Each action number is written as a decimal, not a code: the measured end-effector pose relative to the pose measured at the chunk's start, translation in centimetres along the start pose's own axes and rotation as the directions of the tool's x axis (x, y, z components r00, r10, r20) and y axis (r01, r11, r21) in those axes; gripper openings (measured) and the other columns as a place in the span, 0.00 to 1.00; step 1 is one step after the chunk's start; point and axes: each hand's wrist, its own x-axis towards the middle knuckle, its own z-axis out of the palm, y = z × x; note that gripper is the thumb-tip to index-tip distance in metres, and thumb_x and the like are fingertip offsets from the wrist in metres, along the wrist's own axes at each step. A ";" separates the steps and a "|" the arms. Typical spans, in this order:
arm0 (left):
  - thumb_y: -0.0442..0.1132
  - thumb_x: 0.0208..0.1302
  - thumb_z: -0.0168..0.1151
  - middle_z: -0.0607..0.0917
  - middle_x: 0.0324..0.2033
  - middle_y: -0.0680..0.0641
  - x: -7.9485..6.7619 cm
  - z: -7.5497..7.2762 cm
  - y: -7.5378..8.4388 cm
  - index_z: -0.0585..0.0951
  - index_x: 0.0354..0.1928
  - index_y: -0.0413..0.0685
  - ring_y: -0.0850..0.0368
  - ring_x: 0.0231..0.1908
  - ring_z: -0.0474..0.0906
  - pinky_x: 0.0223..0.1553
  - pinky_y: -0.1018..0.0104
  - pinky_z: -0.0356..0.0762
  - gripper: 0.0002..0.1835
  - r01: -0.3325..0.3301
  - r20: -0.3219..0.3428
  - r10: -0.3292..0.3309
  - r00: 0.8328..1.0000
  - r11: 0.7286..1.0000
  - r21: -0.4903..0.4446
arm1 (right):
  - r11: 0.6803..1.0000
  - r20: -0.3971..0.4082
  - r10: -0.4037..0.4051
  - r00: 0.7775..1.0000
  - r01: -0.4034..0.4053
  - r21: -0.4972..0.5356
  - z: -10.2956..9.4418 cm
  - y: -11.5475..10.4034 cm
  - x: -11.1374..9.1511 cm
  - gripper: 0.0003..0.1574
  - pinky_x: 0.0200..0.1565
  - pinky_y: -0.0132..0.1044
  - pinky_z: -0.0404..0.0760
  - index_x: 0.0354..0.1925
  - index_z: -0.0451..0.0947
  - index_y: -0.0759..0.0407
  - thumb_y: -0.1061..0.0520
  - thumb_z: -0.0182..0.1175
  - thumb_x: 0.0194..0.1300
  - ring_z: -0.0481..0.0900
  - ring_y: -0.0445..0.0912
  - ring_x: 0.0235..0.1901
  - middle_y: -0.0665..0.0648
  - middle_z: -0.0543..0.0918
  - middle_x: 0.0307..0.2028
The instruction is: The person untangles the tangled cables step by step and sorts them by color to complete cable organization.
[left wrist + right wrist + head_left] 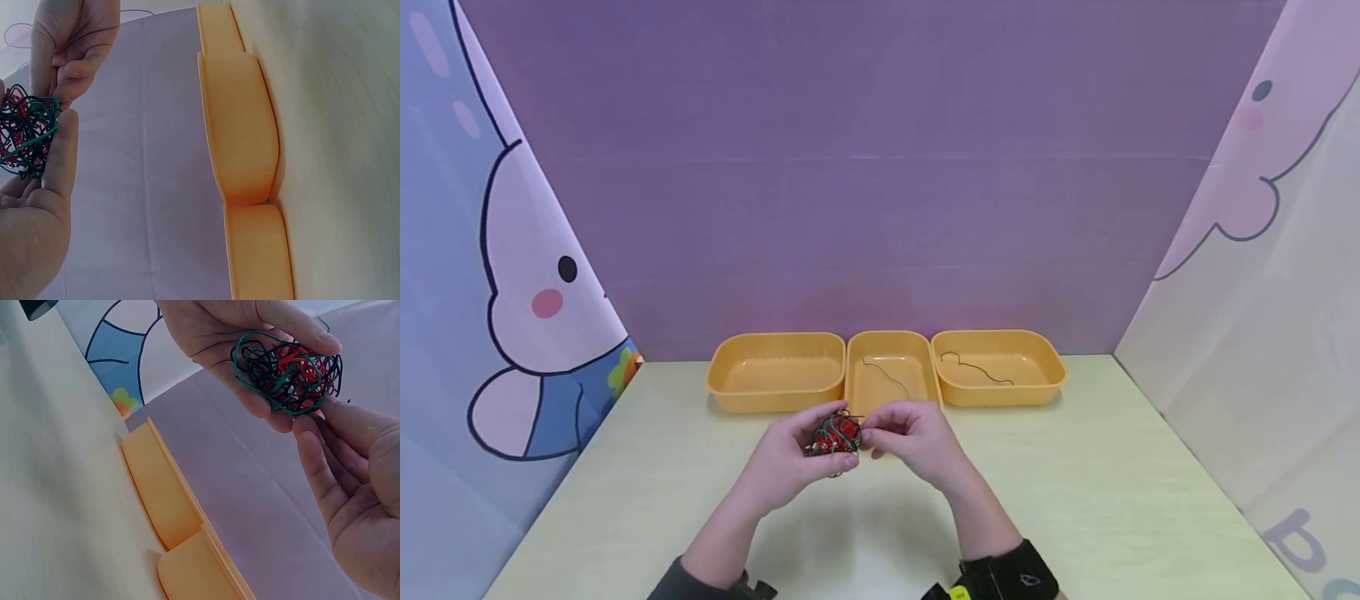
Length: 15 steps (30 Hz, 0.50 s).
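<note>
A tangled bundle of thin red, green and black wires [837, 434] is up in the air above the table. My left hand [790, 460] grips it between thumb and fingers, with the palm side hidden in the head view. From the other side, my right hand [922, 442] pinches with thumb and index finger at the bundle's edge, where a wire [317, 412] meets the fingertips. Loops of green wire stand out around the bundle in the right wrist view. Both hands are close together in front of the middle tray [891, 337].
Three yellow trays stand in a row at the back of the table [1150, 483]. A light wire [886, 379] lies in the middle one, a dark wire [977, 367] in the right tray [1045, 392]. The left tray [775, 402] is beside them. A purple backdrop [880, 167] rises behind.
</note>
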 end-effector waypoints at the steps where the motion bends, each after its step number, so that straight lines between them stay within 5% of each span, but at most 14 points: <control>1: 0.33 0.53 0.72 0.83 0.44 0.42 0.0 0.0 0.0 0.70 0.62 0.38 0.51 0.34 0.82 0.31 0.59 0.84 0.34 0.001 0.001 -0.001 1.000 1.000 -0.001 | 1.000 0.004 0.001 1.000 -0.001 -0.003 0.0 -0.2 0.0 0.06 0.31 0.41 0.84 0.37 0.83 0.64 0.69 0.64 0.60 0.81 0.57 0.30 0.59 0.84 0.31; 8: 0.31 0.53 0.72 0.84 0.43 0.41 -0.1 0.1 0.1 0.70 0.62 0.35 0.51 0.32 0.82 0.30 0.61 0.84 0.33 -0.019 0.013 0.019 1.000 1.000 0.006 | 1.000 0.049 -0.010 0.999 0.011 -0.025 0.4 -3.0 -0.4 0.12 0.32 0.43 0.84 0.44 0.81 0.70 0.72 0.61 0.61 0.82 0.55 0.32 0.62 0.85 0.36; 15: 0.32 0.52 0.73 0.84 0.42 0.44 -0.1 0.2 0.4 0.71 0.62 0.36 0.53 0.32 0.82 0.29 0.61 0.83 0.34 -0.008 0.013 0.007 1.000 1.000 0.026 | 0.997 0.092 -0.050 0.994 0.055 -0.057 0.3 -3.2 -0.5 0.12 0.32 0.45 0.84 0.45 0.81 0.71 0.73 0.60 0.61 0.81 0.56 0.30 0.63 0.83 0.35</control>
